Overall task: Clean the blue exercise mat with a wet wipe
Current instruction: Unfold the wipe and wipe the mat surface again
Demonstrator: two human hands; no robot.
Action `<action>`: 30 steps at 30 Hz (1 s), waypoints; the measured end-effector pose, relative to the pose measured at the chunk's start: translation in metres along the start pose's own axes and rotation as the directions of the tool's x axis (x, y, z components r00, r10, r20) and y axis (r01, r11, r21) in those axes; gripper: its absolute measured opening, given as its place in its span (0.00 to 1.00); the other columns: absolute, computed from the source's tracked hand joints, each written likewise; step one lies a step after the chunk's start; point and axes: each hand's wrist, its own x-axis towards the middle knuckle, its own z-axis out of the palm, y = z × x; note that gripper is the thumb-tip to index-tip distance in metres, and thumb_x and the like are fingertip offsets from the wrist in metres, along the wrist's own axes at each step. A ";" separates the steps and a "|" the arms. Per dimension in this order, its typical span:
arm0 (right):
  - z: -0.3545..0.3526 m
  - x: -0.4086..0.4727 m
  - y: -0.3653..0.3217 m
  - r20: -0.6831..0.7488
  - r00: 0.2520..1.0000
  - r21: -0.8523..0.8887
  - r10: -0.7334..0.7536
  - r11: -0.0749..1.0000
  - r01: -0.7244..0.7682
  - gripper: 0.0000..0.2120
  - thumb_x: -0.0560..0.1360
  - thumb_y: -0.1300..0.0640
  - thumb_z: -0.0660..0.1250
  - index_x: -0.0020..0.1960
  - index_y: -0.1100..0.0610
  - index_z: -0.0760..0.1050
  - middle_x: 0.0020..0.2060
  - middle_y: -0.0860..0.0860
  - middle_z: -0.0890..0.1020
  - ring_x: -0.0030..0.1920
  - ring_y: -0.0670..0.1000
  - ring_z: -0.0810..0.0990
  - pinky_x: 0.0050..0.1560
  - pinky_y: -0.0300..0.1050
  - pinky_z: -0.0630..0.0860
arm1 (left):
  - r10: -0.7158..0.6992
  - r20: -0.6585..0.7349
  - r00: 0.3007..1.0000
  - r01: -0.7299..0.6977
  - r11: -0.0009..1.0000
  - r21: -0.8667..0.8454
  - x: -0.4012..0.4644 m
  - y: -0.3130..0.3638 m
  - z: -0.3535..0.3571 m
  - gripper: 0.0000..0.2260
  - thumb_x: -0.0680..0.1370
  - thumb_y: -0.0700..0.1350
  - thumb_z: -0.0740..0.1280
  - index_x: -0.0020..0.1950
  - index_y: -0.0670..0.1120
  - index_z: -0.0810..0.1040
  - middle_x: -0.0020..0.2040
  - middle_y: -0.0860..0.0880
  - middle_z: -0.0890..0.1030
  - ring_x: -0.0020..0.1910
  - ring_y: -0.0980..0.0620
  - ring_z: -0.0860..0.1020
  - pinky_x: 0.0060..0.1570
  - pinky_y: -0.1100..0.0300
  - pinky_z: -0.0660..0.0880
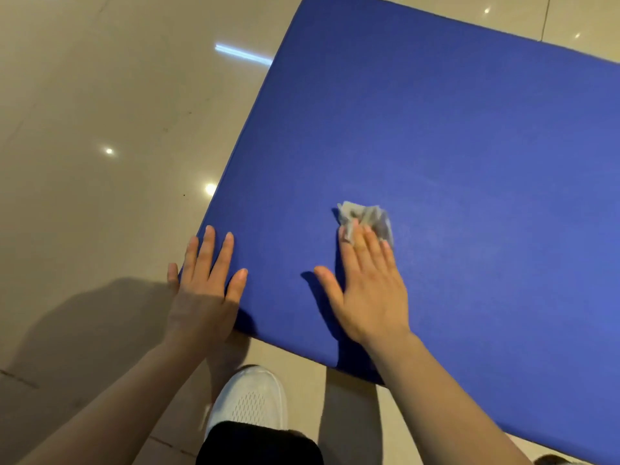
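My left hand (pixel 204 283) lies flat with fingers straight and spread on the near left corner of the blue exercise mat (pixel 453 146), steadying it on the tiled floor (pixel 100 112). My right hand (pixel 369 286), fingers straight and together, presses the crumpled wet wipe (pixel 367 218) under its fingertips. Most unwiped mat stretches from the wipe toward one and two o'clock, along its long axis, so my right hand is nearer. No containers show.

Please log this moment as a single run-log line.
phase: wiping | right hand: flat, pressing wet wipe on blue mat | left hand: flat on mat corner
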 end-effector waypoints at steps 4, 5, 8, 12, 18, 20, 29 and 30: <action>-0.027 0.030 0.059 -0.067 0.899 0.093 0.432 0.900 -0.426 0.39 0.78 0.33 0.38 0.80 0.57 0.47 0.80 0.52 0.48 0.79 0.50 0.43 0.77 0.48 0.38 | 0.019 -0.160 0.987 -0.034 0.995 -0.093 0.009 0.014 0.001 0.27 0.78 0.54 0.52 0.72 0.42 0.71 0.74 0.38 0.67 0.72 0.39 0.66 0.70 0.33 0.56; -0.029 0.037 0.062 -0.072 0.867 0.138 0.492 0.866 -0.480 0.39 0.78 0.33 0.40 0.80 0.57 0.47 0.80 0.53 0.48 0.79 0.50 0.43 0.77 0.50 0.39 | 0.045 -0.203 0.978 -0.071 0.990 -0.120 0.017 0.020 -0.002 0.24 0.78 0.52 0.55 0.69 0.41 0.74 0.71 0.38 0.70 0.70 0.38 0.69 0.67 0.30 0.60; -0.018 0.044 0.021 -0.082 0.951 0.176 0.300 0.943 -0.282 0.41 0.77 0.31 0.40 0.79 0.59 0.49 0.79 0.55 0.50 0.79 0.53 0.45 0.77 0.49 0.41 | 0.010 -0.223 0.975 -0.079 0.949 -0.306 0.040 0.039 -0.014 0.20 0.79 0.48 0.59 0.67 0.41 0.75 0.69 0.41 0.71 0.69 0.43 0.68 0.67 0.32 0.61; 0.009 0.036 -0.046 0.038 0.950 0.080 -0.310 0.948 0.307 0.36 0.81 0.37 0.38 0.77 0.60 0.58 0.77 0.54 0.58 0.78 0.53 0.53 0.78 0.52 0.49 | -0.009 -0.267 0.964 -0.091 0.928 -0.360 0.072 0.054 -0.023 0.19 0.79 0.49 0.59 0.68 0.42 0.74 0.70 0.42 0.70 0.68 0.44 0.68 0.68 0.35 0.63; -0.017 0.075 0.034 -0.041 0.987 -0.011 -0.158 0.987 0.158 0.38 0.80 0.35 0.41 0.76 0.61 0.62 0.75 0.56 0.65 0.76 0.55 0.61 0.75 0.49 0.50 | -0.040 -0.255 0.966 -0.068 0.913 -0.401 0.101 0.065 -0.018 0.22 0.79 0.50 0.57 0.70 0.41 0.71 0.69 0.42 0.71 0.69 0.42 0.69 0.68 0.39 0.64; -0.034 0.085 0.072 -0.082 0.990 0.031 0.116 0.993 -0.114 0.41 0.77 0.32 0.39 0.79 0.60 0.54 0.78 0.55 0.57 0.79 0.53 0.52 0.77 0.48 0.44 | -0.032 -0.262 0.965 -0.085 0.901 -0.424 0.107 0.069 -0.017 0.22 0.79 0.50 0.59 0.70 0.41 0.70 0.68 0.44 0.72 0.68 0.43 0.70 0.68 0.39 0.65; -0.033 0.108 0.005 0.010 0.999 0.214 -0.037 0.976 0.034 0.44 0.74 0.28 0.33 0.80 0.56 0.47 0.79 0.50 0.47 0.78 0.47 0.40 0.76 0.43 0.37 | -0.134 -0.289 0.948 0.110 0.989 -0.097 0.179 0.118 -0.005 0.24 0.83 0.52 0.54 0.78 0.47 0.59 0.79 0.45 0.58 0.79 0.48 0.49 0.74 0.42 0.38; -0.029 0.110 0.000 0.031 0.990 0.198 -0.137 0.972 0.129 0.43 0.75 0.30 0.33 0.80 0.57 0.50 0.79 0.51 0.51 0.79 0.48 0.44 0.77 0.44 0.39 | -0.116 -0.278 0.954 0.107 0.993 -0.047 0.185 0.117 -0.003 0.24 0.83 0.53 0.53 0.78 0.48 0.58 0.79 0.45 0.56 0.79 0.47 0.50 0.74 0.41 0.40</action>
